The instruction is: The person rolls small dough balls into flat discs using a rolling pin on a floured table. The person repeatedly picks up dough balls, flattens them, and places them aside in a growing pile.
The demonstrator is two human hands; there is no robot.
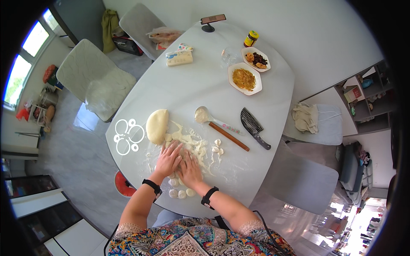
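My left hand (169, 159) and my right hand (190, 169) lie palms down, side by side, over the floured patch of a white table. Their thumbs are close together and what is under the palms is hidden. Just beyond my left fingertips are a small dough piece (168, 137) and a large smooth lump of dough (157, 126). Several small rounds of dough (182, 194) sit between my forearms, partly covered by my hands. Loose flour (197, 143) is spread ahead of my right fingers. Several small pale pieces (215, 149) lie farther right.
A wooden rolling pin (229, 136) lies beside a large spoon (201, 115) holding flour. A cleaver (251, 123) rests near the right edge. Farther back stand two plates of food (231, 84) (269, 66), a jar (251, 39), tissues (179, 59) and a phone on a stand (213, 19).
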